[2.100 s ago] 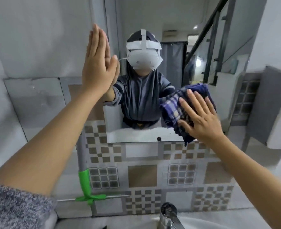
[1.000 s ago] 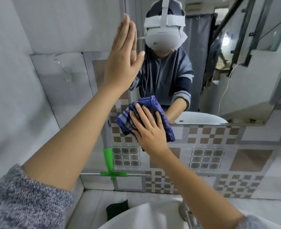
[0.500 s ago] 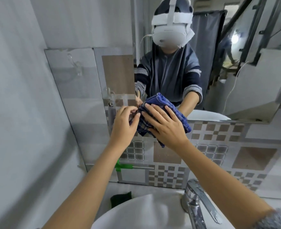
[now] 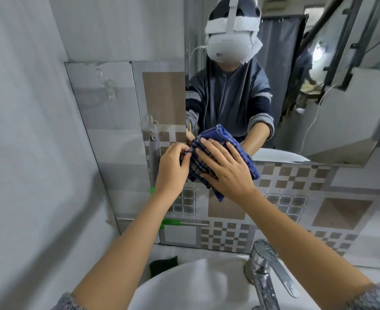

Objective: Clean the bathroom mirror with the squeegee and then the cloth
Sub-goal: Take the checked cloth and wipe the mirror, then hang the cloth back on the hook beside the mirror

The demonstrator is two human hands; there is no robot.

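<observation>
A blue checked cloth (image 4: 240, 148) is bunched against the lower left corner of the mirror (image 4: 318, 86). My right hand (image 4: 226, 170) lies flat over the cloth with fingers spread, pressing it to the wall. My left hand (image 4: 173, 167) pinches the cloth's left edge. The squeegee (image 4: 154, 157), grey-handled with green fittings, hangs from a hook on the tiled wall just left of my hands; my left forearm hides part of it.
A white basin (image 4: 195, 285) with a chrome tap (image 4: 267, 269) sits below my arms. A dark green sponge (image 4: 163, 264) lies on the ledge left of the basin. A plain grey wall closes in on the left. Patterned tiles (image 4: 296, 198) run under the mirror.
My left hand came down off the mirror and took hold of the cloth's edge. My right hand slid the cloth from the mirror's right side down to its lower left corner.
</observation>
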